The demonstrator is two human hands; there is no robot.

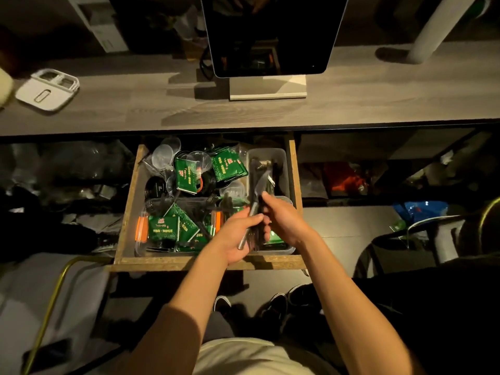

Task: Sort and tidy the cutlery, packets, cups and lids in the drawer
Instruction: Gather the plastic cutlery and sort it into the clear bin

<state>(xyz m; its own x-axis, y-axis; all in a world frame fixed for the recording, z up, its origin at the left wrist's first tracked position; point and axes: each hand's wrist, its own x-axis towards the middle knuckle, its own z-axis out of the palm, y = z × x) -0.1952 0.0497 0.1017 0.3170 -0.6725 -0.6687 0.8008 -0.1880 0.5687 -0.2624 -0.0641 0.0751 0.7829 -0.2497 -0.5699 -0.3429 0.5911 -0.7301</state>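
Observation:
An open wooden drawer (127,209) holds a jumble of things. Green packets (186,174) lie among clear plastic cups (162,155) and black lids (155,186) at the back. More green packets (163,228) and black cutlery fill a clear tray (140,247) at the front left. A clear bin (282,169) at the back right holds dark cutlery. Over the drawer's front right, my left hand (238,239) and my right hand (284,220) both grip a bundle of cutlery (255,209), dark pieces with a metal handle sticking out below.
A grey desk (243,112) above the drawer carries a monitor on a stand (267,87) and a white compartment lid (47,89) at the left. Dim shelves with clutter flank the drawer. A yellow chair frame (54,296) stands at the lower left. Shoes (221,303) are on the floor.

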